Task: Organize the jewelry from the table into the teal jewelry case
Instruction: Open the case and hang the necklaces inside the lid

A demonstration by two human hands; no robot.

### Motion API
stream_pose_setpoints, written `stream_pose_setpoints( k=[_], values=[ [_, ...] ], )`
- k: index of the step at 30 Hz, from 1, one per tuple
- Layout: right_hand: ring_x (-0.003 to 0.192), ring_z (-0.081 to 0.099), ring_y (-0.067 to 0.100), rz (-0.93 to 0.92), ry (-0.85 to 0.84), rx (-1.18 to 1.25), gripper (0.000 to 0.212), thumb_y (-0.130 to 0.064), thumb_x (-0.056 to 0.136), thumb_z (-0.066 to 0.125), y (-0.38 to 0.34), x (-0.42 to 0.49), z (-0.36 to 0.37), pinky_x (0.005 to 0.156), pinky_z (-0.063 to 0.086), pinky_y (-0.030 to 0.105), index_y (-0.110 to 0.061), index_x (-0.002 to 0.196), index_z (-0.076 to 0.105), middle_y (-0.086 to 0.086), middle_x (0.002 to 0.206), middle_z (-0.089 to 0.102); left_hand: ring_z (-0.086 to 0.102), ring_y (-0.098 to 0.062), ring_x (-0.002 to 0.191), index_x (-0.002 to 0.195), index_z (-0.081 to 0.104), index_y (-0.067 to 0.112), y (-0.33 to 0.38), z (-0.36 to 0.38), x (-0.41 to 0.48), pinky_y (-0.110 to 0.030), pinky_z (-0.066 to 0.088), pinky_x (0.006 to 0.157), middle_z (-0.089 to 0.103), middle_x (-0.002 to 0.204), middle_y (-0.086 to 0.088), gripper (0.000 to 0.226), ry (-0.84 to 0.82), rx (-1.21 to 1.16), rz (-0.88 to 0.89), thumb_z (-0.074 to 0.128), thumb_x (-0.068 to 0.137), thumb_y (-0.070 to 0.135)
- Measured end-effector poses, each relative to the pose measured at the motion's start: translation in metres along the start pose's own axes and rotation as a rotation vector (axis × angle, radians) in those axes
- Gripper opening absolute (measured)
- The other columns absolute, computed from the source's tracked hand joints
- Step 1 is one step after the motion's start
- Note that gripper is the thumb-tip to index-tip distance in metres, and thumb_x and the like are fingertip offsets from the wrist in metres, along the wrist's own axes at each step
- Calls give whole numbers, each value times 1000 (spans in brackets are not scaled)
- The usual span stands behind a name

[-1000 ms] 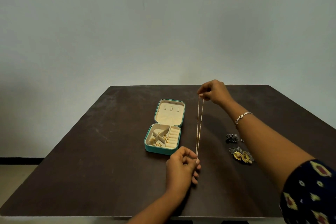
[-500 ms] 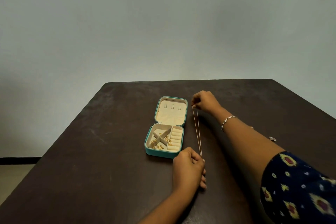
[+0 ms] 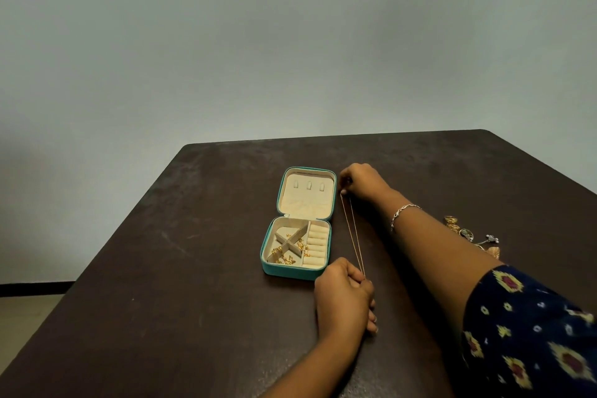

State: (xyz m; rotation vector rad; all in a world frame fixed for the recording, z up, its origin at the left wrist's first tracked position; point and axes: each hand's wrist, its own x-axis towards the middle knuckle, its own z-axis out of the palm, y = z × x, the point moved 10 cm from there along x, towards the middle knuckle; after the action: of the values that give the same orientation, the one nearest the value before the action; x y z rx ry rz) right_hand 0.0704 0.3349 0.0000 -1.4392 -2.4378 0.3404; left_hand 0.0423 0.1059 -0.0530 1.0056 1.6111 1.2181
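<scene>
While the teal jewelry case [image 3: 287, 271] lies open on the desk [image 3: 193, 268], I see a thin gold chain [image 3: 352, 233] stretched just right of it, pinched at both ends: right hand [image 3: 361, 181] beside the lid, left hand [image 3: 344, 296] at the case's front corner. Loose jewelry [image 3: 465, 233] sits farther right.

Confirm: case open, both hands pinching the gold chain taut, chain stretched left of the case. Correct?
Wrong on one point: the head view shows the chain stretched to the right of the case, not the left. The rest holds: case open, left hand and right hand both pinching it taut.
</scene>
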Motion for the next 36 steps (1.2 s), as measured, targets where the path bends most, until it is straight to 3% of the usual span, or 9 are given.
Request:
stream_pose_setpoints(
  k=[5, 13, 16, 20, 23, 26, 31, 36],
  values=[
    [98, 62, 24, 26, 22, 53, 22, 2, 85, 55, 3, -4, -6, 91, 49, 37, -5, 101, 67, 13, 104, 67, 42, -10, 30, 75, 41, 12, 5, -3, -5, -20, 35, 29, 52, 55, -7, 20, 5, 19, 55, 51, 88, 0],
    [89, 61, 19, 121, 371, 397, 15, 2, 85, 58, 3, -57, -54, 84, 51, 33, -6, 92, 68, 10, 95, 68, 44, -7, 37, 77, 45, 21, 10, -10, -16, -23, 38, 34, 53, 56, -1, 19, 70, 5, 176, 58, 88, 12],
    [83, 60, 15, 127, 401, 563, 14, 1, 84, 59, -7, -84, -54, 82, 52, 33, -7, 90, 68, 5, 88, 66, 44, -4, 41, 68, 45, 26, 36, -35, -23, -15, 35, 45, 49, 46, 12, 24, 239, 63, 372, 61, 86, 21],
    [87, 61, 13, 141, 328, 712, 16, 0, 81, 63, -29, -109, -29, 83, 51, 30, -13, 89, 67, 1, 90, 66, 44, -6, 63, 72, 50, 25, 72, -97, -29, -28, 36, 58, 47, 57, 14, 17, 594, 202, 557, 62, 83, 22],
    [100, 58, 14, 155, 156, 791, 27, 1, 78, 66, -51, -120, 3, 85, 50, 30, -20, 96, 64, 3, 106, 63, 43, -14, 93, 85, 59, 18, 59, -141, -10, -25, 33, 73, 57, 87, 4, 1, 696, 314, 393, 60, 86, 17],
    [108, 51, 13, 134, 100, 690, 42, 5, 75, 66, -66, -128, 17, 91, 46, 28, -19, 109, 61, -1, 117, 52, 42, -19, 114, 104, 59, 16, 32, -158, 11, -28, 36, 86, 57, 112, -2, 15, 582, 338, 208, 55, 89, 16],
    [111, 52, 14, 67, 124, 688, 38, 5, 78, 63, -81, -135, 19, 97, 45, 31, -16, 110, 61, 0, 122, 52, 55, -11, 99, 107, 58, 18, 18, -155, 17, -21, 43, 73, 61, 111, 0, 20, 430, 281, 146, 56, 89, 11],
    [104, 51, 10, -33, 136, 666, 30, 3, 79, 62, -100, -140, 22, 95, 43, 27, -12, 105, 62, 0, 117, 54, 56, -6, 80, 94, 64, 17, 15, -169, 12, -16, 41, 58, 64, 92, 3, 16, 479, 272, 136, 56, 87, 5]
  ],
)
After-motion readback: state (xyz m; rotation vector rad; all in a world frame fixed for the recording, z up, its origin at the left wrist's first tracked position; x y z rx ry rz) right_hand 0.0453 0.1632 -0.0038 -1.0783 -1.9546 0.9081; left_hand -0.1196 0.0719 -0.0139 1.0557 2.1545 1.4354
